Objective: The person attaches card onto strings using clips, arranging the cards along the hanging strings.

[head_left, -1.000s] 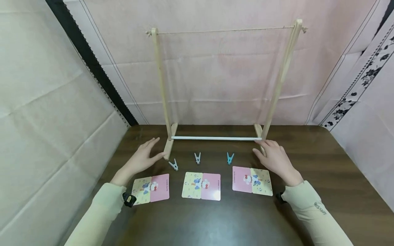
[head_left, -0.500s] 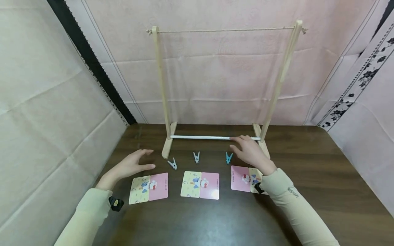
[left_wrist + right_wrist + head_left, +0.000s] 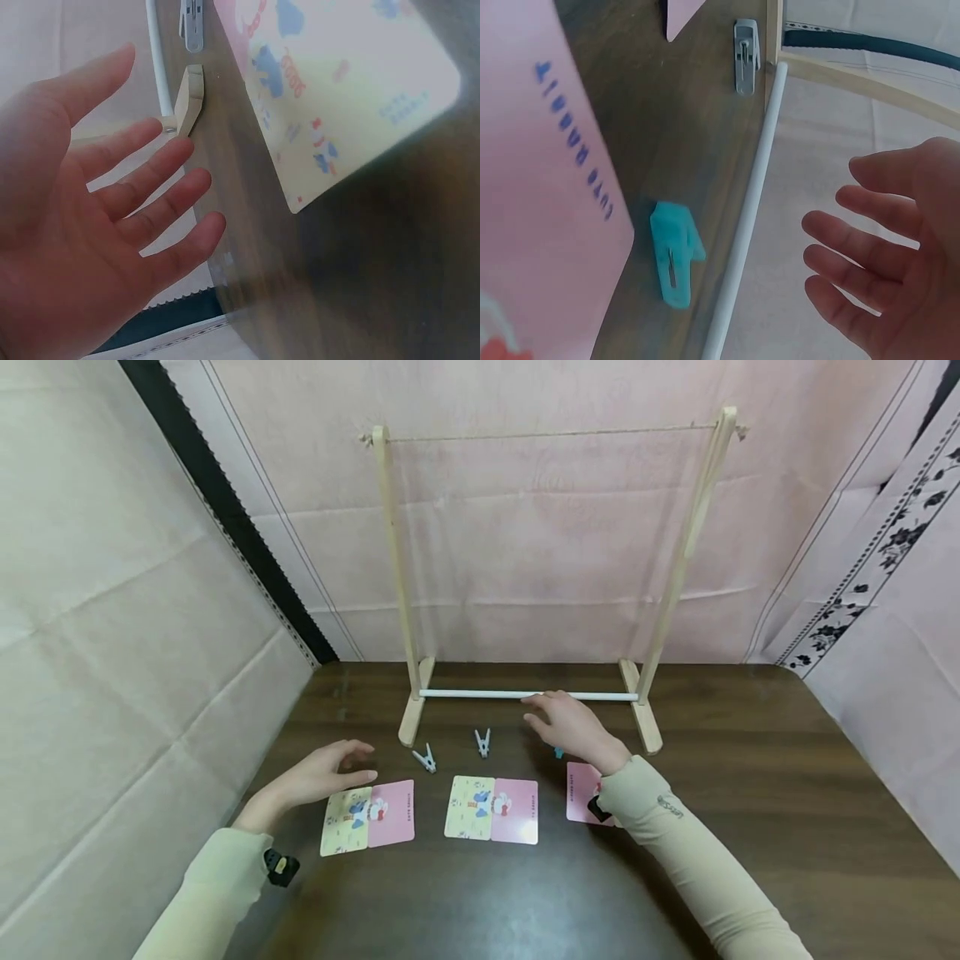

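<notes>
Over the teal clothespin (image 3: 673,251), which it mostly hides in the head view, my right hand (image 3: 573,727) hovers with loosely bent fingers holding nothing. Its fingertips overlap the white rod (image 3: 480,694) of a wooden stand in the head view. My left hand (image 3: 318,772) is beside the left pink-and-yellow cartoon card (image 3: 392,814), fingers spread and empty in the left wrist view. Two pale grey clothespins, one on the left (image 3: 426,758) and one in the middle (image 3: 482,743), lie behind the cards. The right card (image 3: 581,793) is partly covered by my sleeve.
The stand has two upright posts, left (image 3: 395,552) and right (image 3: 686,543), with a string (image 3: 551,435) tied between their tops. A middle card (image 3: 491,810) lies between the other two on the dark wooden table (image 3: 450,902). Pale cloth (image 3: 540,543) hangs behind.
My right hand has moved left from the stand's right foot to above the teal clothespin. My left hand has drawn back from the left foot, down and to the left.
</notes>
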A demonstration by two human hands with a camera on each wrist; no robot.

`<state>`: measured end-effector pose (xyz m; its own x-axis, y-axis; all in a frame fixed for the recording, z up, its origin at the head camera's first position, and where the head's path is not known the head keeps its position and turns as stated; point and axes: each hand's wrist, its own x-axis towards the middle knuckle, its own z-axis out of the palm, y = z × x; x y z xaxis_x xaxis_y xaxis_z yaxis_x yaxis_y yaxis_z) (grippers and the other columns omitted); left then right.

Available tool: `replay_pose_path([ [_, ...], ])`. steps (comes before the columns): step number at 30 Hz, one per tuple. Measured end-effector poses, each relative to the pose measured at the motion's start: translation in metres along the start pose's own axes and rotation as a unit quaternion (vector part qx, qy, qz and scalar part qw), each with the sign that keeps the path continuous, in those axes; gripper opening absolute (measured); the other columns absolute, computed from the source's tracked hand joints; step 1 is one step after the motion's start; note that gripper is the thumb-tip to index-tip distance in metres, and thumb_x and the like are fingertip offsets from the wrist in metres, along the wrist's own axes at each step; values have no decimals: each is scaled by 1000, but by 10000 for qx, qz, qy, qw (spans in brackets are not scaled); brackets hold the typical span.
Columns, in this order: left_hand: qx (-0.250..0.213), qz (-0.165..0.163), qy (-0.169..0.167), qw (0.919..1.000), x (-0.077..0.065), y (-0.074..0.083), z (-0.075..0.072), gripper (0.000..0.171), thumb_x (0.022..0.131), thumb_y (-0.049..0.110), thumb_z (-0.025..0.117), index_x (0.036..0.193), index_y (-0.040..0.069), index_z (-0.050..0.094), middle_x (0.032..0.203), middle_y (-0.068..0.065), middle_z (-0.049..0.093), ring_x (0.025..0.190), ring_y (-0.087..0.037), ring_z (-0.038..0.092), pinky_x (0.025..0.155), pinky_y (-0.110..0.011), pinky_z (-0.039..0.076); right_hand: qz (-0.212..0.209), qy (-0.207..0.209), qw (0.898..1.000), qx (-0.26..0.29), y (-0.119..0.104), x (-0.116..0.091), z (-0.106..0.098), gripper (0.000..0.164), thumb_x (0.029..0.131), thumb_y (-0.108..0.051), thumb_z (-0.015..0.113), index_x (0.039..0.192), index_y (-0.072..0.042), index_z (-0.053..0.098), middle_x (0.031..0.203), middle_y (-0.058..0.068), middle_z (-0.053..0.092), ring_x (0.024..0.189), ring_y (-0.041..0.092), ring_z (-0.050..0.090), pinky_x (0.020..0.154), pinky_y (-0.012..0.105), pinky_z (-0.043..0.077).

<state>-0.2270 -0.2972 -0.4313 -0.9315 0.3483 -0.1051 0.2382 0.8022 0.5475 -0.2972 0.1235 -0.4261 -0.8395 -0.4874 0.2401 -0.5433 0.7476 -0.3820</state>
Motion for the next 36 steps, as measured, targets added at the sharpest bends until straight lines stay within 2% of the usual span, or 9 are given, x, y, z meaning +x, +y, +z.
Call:
replay_pose_path([
  [10,21,30,-91,10000,-1,-3,6,64,87,38,78,136,3,56,128,-16,61,111,-35,57,92,-53,47,-12,-206,9996,197,-6,17,16,35,100,-20,64,131,-3,65,113,10,71,92,19,66,88,42,54],
  [14,7,97,-166,9998,-1,-4,8,65,86,36,80,134,1,56,126,-16,61,109,-33,57,91,-52,48,45,-385,9985,379,-10,23,22,36,100,-21,64,131,-2,65,110,9,72,91,18,66,86,41,54],
  [22,-57,-29,-310,9995,-5,-5,14,62,84,36,82,131,3,58,125,-11,61,108,-30,56,92,-50,47,111,-639,9953,712,-20,30,35,35,98,-23,68,127,-3,66,107,9,71,87,17,65,76,36,55],
  [29,4,57,-422,9991,-8,-6,14,58,84,35,82,128,4,60,118,-8,61,104,-27,55,86,-44,46,262,-944,9927,700,-25,37,44,36,95,-26,71,126,-6,66,98,3,69,78,13,62,72,34,53],
  [36,-64,-47,-475,9988,-8,-4,19,58,80,32,86,124,4,61,111,-6,59,100,-26,53,82,-41,45,495,-1077,9900,765,-25,36,54,38,95,-34,71,120,-6,65,90,0,67,72,13,59,67,32,51],
])
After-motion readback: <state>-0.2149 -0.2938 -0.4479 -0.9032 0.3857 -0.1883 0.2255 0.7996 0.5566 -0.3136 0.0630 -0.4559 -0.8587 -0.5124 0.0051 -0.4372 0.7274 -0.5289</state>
